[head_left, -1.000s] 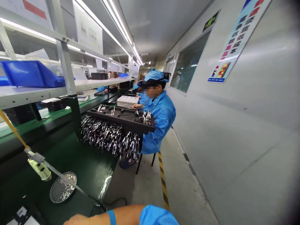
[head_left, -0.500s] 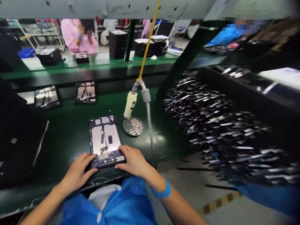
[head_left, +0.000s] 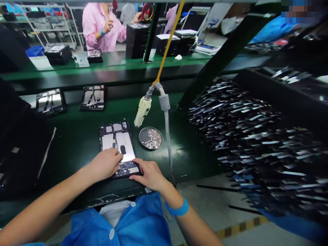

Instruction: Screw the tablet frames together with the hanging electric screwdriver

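Observation:
A tablet-like device [head_left: 125, 143] with its silver and black inside showing lies on the green bench in front of me. My left hand [head_left: 107, 163] rests over its lower left part, fingers bent together near the middle; what they hold, if anything, is hidden. At the lower right corner, my right hand [head_left: 148, 173] grips the device's edge between thumb and fingers. Just beyond it to the right sits a round metal dish [head_left: 151, 138] of small shiny pieces. A pale electric screwdriver [head_left: 142, 111] hangs above the bench, left of the dish.
Two similar devices [head_left: 93, 97] [head_left: 51, 101] lie at the back left. A grey cable [head_left: 167, 136] hangs right of the dish. Many dark strips with shiny parts [head_left: 256, 136] fill the right side. Dark stacked material [head_left: 20, 147] stands left. A person in pink [head_left: 102, 30] is across the bench.
My left hand has moved from the device's lower left corner up and right onto its surface. My right hand keeps its place at the edge. The view has shifted slightly.

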{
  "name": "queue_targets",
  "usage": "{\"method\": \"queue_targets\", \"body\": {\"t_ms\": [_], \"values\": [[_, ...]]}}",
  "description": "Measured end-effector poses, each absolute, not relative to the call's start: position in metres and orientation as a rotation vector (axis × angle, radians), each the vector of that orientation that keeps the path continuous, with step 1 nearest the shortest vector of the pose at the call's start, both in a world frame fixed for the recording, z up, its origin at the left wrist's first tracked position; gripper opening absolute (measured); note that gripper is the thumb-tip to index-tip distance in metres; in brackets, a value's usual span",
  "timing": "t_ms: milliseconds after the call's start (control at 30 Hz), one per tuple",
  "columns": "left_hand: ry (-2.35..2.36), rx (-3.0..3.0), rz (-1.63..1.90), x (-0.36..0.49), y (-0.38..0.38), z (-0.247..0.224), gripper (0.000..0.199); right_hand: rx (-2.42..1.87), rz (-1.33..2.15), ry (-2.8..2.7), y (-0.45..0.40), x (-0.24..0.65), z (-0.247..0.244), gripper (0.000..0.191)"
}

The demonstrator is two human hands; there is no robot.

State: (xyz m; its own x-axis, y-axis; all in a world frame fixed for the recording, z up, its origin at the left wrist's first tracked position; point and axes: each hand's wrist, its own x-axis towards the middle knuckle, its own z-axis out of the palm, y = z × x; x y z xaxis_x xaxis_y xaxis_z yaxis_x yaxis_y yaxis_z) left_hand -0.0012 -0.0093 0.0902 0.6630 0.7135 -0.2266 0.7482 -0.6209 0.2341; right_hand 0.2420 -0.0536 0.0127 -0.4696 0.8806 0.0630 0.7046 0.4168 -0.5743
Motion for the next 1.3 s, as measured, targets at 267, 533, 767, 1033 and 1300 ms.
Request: {"method": "queue_targets", "body": {"t_ms": [267,533,767,1033,1300], "values": [[1.104,2.427,0.105,-0.015,-0.029,0.092,0.024,-1.278,0.739,-2.312,-0.051,0.244,0.010,0.054],[0.974,2.542,0.602,-0.022,-0.068,0.052,0.022,-1.289,0.797,-2.258,-0.051,0.243,0.009,0.055],[0.906,2.688,0.696,-0.025,-0.079,0.043,0.034,-1.279,0.830,-2.216,-0.051,0.244,0.010,0.054],[1.112,2.712,0.845,-0.011,-0.089,0.027,0.034,-1.339,0.919,-2.115,-0.056,0.243,0.010,0.054],[1.267,2.892,0.831,-0.029,-0.081,-0.017,0.036,-1.343,0.819,-1.573,-0.023,0.261,0.029,0.032]]}}
